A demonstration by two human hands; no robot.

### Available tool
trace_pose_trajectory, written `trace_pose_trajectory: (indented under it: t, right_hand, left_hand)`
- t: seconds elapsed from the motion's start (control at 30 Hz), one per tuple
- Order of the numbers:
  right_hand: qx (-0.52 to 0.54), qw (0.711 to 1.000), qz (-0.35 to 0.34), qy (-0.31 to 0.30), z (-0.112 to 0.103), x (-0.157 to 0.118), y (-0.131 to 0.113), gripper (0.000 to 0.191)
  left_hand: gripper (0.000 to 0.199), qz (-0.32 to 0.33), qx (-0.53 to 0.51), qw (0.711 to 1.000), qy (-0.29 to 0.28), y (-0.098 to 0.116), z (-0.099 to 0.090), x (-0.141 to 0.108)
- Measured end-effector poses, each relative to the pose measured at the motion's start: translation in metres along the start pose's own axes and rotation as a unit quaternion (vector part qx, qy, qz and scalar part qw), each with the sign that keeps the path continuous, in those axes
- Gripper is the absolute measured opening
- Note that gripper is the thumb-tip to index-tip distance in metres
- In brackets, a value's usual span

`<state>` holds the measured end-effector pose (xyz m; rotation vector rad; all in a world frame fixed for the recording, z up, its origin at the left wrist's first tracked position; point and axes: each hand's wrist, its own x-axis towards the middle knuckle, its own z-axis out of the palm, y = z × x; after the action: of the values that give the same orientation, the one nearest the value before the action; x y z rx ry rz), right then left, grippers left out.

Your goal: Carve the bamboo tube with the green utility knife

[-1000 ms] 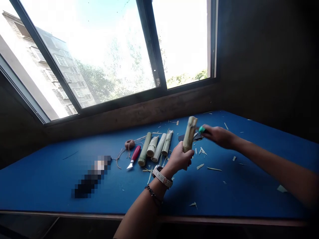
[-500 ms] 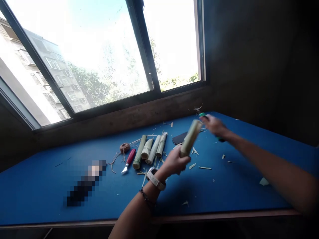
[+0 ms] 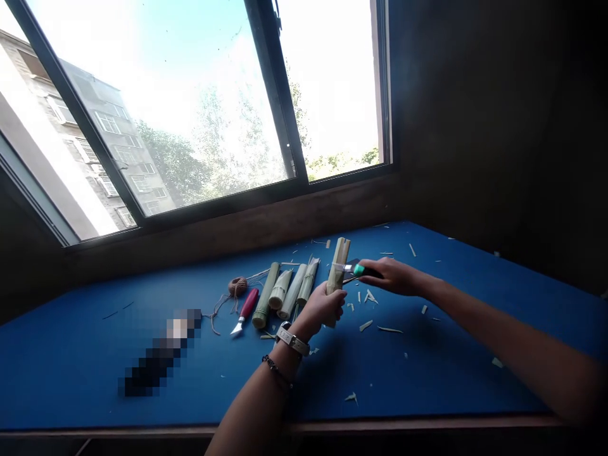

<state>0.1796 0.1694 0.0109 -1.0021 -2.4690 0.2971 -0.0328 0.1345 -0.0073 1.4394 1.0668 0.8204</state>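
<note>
My left hand (image 3: 325, 308) is wrapped round the lower part of a pale bamboo piece (image 3: 339, 256), which stands nearly upright with a split or notch at its top. My right hand (image 3: 392, 277) grips a knife (image 3: 365, 271) with a green and black handle. Its blade lies against the right side of the bamboo, above my left fingers. Just left of my left hand, several bamboo pieces (image 3: 266, 296) lie side by side on the blue table (image 3: 180, 405). Beside them are a red-handled knife (image 3: 248, 304) and a ball of brown twine (image 3: 237, 285).
Pale shavings (image 3: 371, 296) are scattered over the table's middle and right side. A blurred-out long object (image 3: 159, 358) lies at the left. Behind the table are a low wall and a large window (image 3: 213, 107); a dark wall stands at the right.
The bamboo in my left hand has moved left and become more upright. My right hand has come down and left, bringing the knife blade against it. The view has shifted slightly.
</note>
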Motion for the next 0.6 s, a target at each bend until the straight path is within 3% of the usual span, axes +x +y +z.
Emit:
trace_pose_trajectory:
  t: [0.1, 0.23, 0.33, 0.4, 0.47, 0.53, 0.6]
  right_hand:
    - [-0.058, 0.998, 0.010, -0.008, 0.010, 0.002, -0.004, 0.041]
    - [-0.095, 0.992, 0.083, 0.021, 0.007, 0.005, 0.011, 0.043]
    - [-0.107, 0.978, 0.169, 0.055, -0.004, 0.003, 0.037, 0.048]
    - [-0.127, 0.955, 0.250, 0.098, -0.012, -0.003, 0.056, 0.051]
    - [-0.117, 0.931, 0.309, 0.158, -0.020, -0.010, 0.069, 0.055]
    - [-0.050, 0.925, 0.311, 0.210, -0.025, -0.015, 0.071, 0.060]
    - [0.028, 0.939, 0.263, 0.219, -0.026, -0.016, 0.063, 0.061]
  left_hand:
    - [0.021, 0.019, 0.023, 0.999, 0.013, 0.001, 0.001, -0.001]
    - [0.016, 0.028, 0.069, 0.997, 0.031, 0.003, 0.008, -0.008]
    - [0.017, 0.023, 0.086, 0.996, -0.014, 0.005, 0.018, -0.015]
    - [0.019, 0.046, 0.082, 0.994, -0.062, 0.006, 0.024, -0.015]
    - [0.020, 0.056, 0.064, 0.994, -0.067, 0.004, 0.026, -0.012]
    - [0.020, 0.036, 0.050, 0.998, -0.027, 0.002, 0.021, -0.005]
    - [0.023, 0.014, 0.045, 0.999, 0.008, -0.001, 0.012, 0.000]
